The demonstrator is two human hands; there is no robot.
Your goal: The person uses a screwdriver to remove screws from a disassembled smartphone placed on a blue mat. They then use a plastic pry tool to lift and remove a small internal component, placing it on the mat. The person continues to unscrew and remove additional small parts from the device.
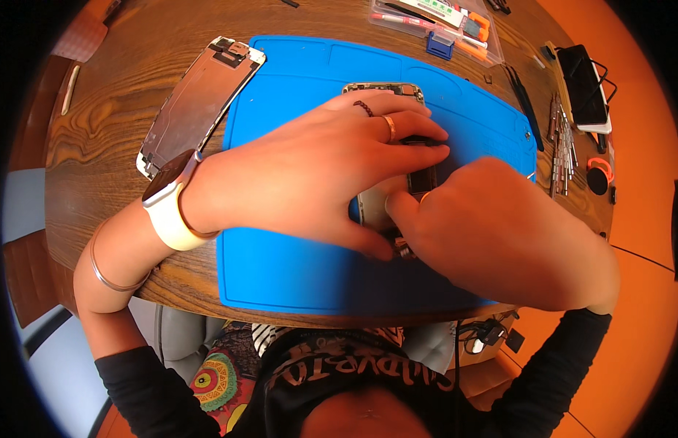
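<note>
An opened smartphone housing (376,206) lies on a blue silicone work mat (284,274), its top edge and part of its inside showing between my hands. My left hand (339,148) lies across it, fingers spread over the right side and thumb near the lower end. Close beside, my right hand (498,235) is curled over the lower right part of the housing. Its fingertips are hidden beneath it, so whether they pinch anything does not show. Small copper-coloured parts (403,247) peek out between the left thumb and the right hand.
A detached phone display assembly (202,104) lies face down at the mat's left edge. Beyond the mat are a clear plastic tool box (383,24) and black tweezers (522,104). Several screwdriver bits (560,148) and a phone on a stand (582,85) are at the right.
</note>
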